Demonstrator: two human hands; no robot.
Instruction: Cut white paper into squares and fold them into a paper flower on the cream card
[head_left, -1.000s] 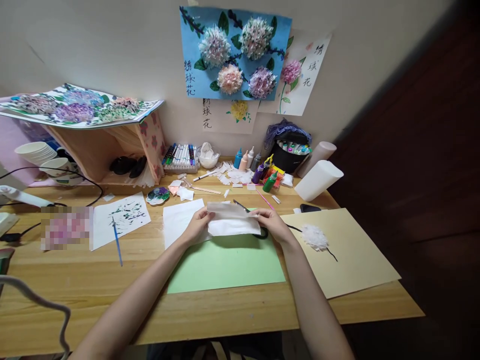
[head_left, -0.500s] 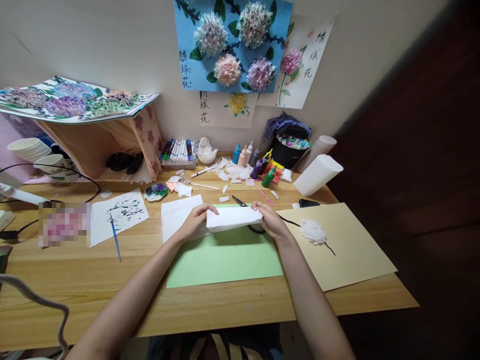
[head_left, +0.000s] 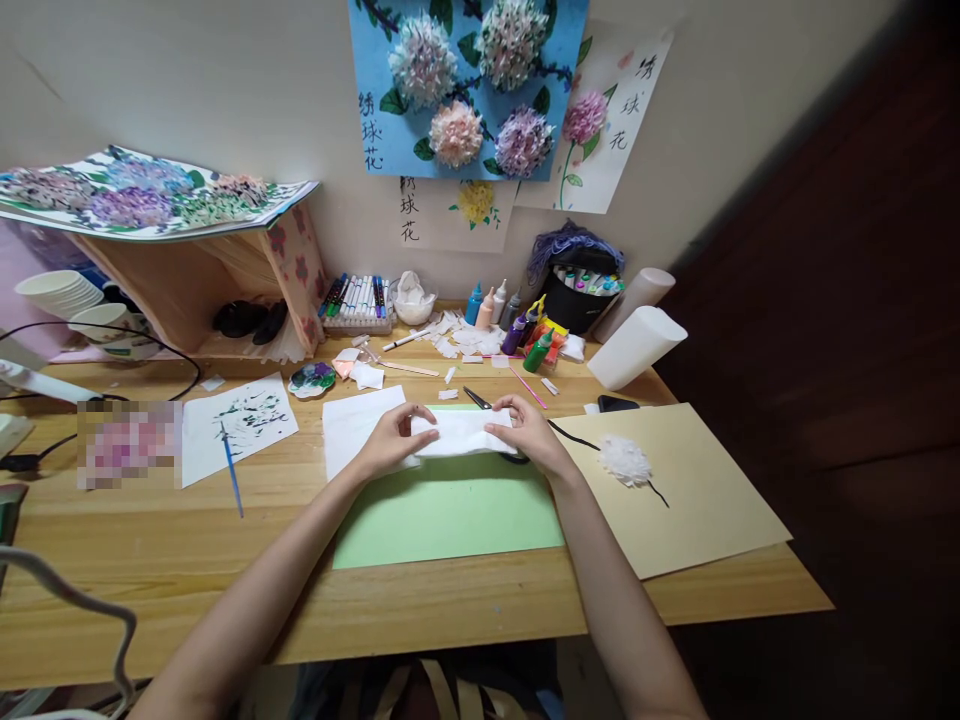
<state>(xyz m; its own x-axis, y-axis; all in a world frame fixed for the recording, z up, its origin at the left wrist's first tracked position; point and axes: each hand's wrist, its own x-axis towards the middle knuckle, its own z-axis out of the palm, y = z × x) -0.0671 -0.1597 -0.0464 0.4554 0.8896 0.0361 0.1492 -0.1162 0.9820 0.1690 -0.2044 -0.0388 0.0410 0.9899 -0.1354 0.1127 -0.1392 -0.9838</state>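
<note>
Between my hands is a folded strip of white tissue paper [head_left: 461,433], held just over the far part of a green sheet of paper [head_left: 450,520]. My left hand [head_left: 396,436] pinches its left end, thumb on top. At the right end, my right hand [head_left: 531,436] grips it the same way. Scissors [head_left: 478,399] lie behind the strip, their blades showing and the handles mostly hidden by it and my right hand. Another white sheet [head_left: 351,430] lies beside my left hand. To the right, a white paper pompom flower [head_left: 625,461] sits on a tan sheet [head_left: 697,530].
Paint bottles [head_left: 512,325], paper scraps [head_left: 472,335] and a marker rack [head_left: 358,303] stand or lie along the back. White paper rolls [head_left: 636,348] are at back right. A blue brush [head_left: 232,470] rests on a painted sheet [head_left: 266,415] at left.
Both hands have moved inward along the tissue, and my thumbs now lie over its top. The strip looks flatter and more tightly folded.
</note>
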